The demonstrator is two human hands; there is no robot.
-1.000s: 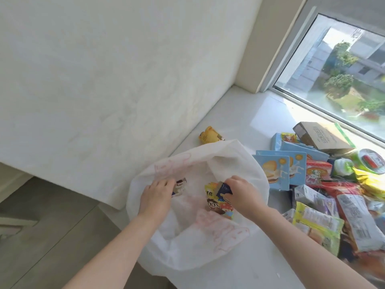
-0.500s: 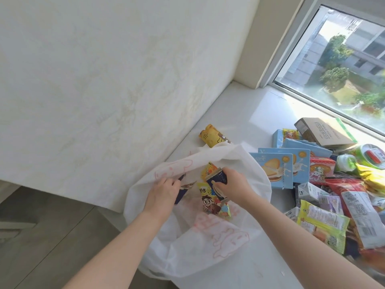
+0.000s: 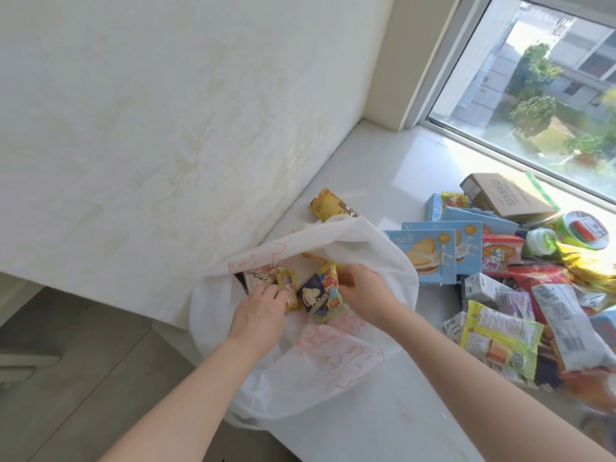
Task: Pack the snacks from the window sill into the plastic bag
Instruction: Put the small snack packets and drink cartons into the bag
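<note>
A white plastic bag [image 3: 336, 365] with pink print lies open at the sill's near left corner. Both my hands are inside its mouth. My left hand [image 3: 261, 310] closes its fingers on a small yellow packet [image 3: 287, 284]. My right hand [image 3: 366, 291] grips a colourful snack packet [image 3: 330, 303], with a dark blue packet [image 3: 311, 293] lying against it. A pale printed packet [image 3: 260, 273] shows deeper in the bag, partly hidden by the bag's rim.
On the white window sill [image 3: 383, 175], a yellow snack pack [image 3: 328, 205] lies behind the bag. Light blue biscuit boxes [image 3: 423, 255], a cardboard box [image 3: 500, 195], a green cup [image 3: 581, 228] and several packets [image 3: 500, 331] pile up at right. The sill drops to the floor at left.
The packets in my right hand have turned and shifted left inside the bag. My left hand has moved from the dark packet at the rim onto the small yellow packet.
</note>
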